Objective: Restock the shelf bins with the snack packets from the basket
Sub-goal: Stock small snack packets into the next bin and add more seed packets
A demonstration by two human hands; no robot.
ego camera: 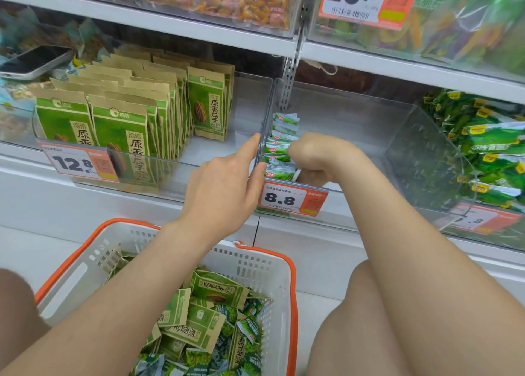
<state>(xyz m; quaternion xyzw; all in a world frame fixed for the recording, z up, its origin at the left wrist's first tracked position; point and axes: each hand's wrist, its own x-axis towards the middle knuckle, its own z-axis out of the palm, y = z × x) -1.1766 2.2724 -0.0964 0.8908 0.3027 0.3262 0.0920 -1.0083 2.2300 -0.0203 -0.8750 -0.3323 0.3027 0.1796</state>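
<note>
Snack packets [279, 148], small and green, upright in a row just inside the left wall of a clear bin [355, 125]. Left hand [227, 182] on the clear divider [265, 111], forefinger straight along it, thumb against its front edge, pinching it. Right hand [309, 157] bent down into the bin at 3 o'clock of the row, fingers curled under and hidden; holding a packet or not, cannot tell. Price tag [292, 199] at 6 o'clock of that hand. Kraft packets [127, 114] upright at 10 o'clock. White basket [255, 265] at 6 o'clock, loose packets [204, 319] heaped inside.
</note>
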